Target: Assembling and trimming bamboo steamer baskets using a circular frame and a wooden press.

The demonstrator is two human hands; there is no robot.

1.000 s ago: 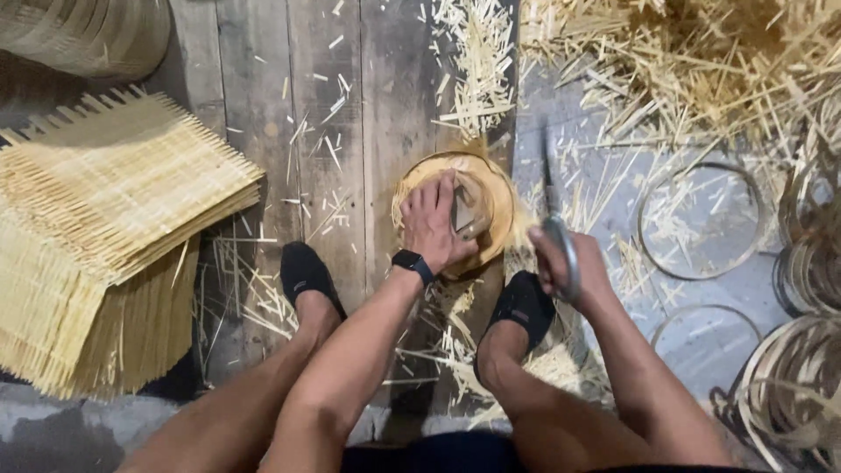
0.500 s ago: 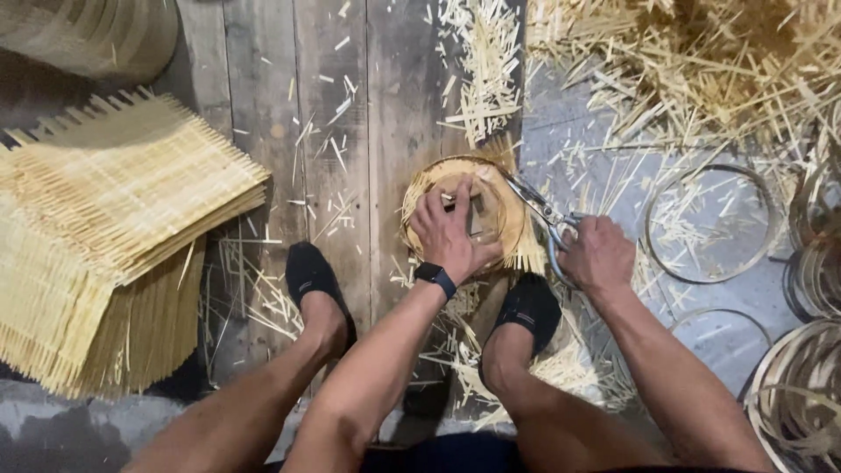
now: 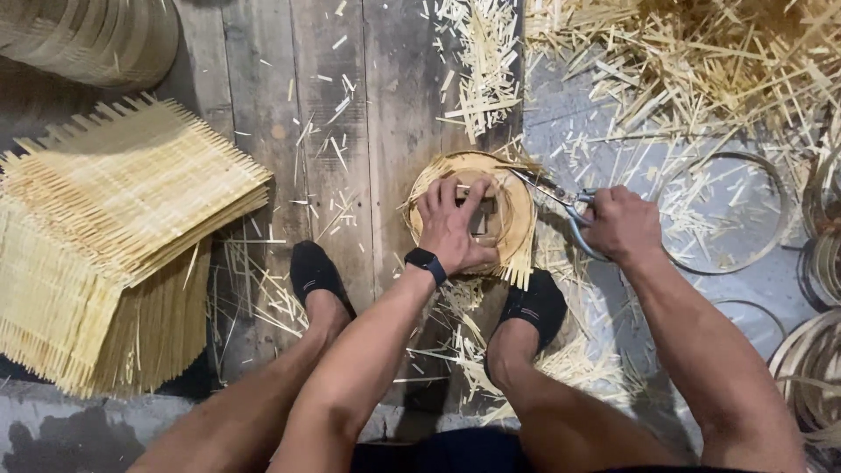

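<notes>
A small round woven bamboo basket (image 3: 508,188) lies on the wooden floor between my feet. My left hand (image 3: 454,223), a black watch at its wrist, presses down into the basket's middle with fingers spread over a small block. My right hand (image 3: 620,224) grips metal scissors (image 3: 554,198) whose blades reach the basket's upper right rim, where loose strip ends stick out.
A thick stack of flat woven bamboo mats (image 3: 105,236) lies at the left. Bamboo hoops (image 3: 736,210) and coiled rings (image 3: 810,359) sit at the right. Offcut slivers (image 3: 692,61) litter the floor at the top. My black-socked feet (image 3: 317,276) flank the basket.
My right hand has brought the scissors from upright beside the basket down to its right rim. The basket has turned under my left hand, and the view has shifted slightly.
</notes>
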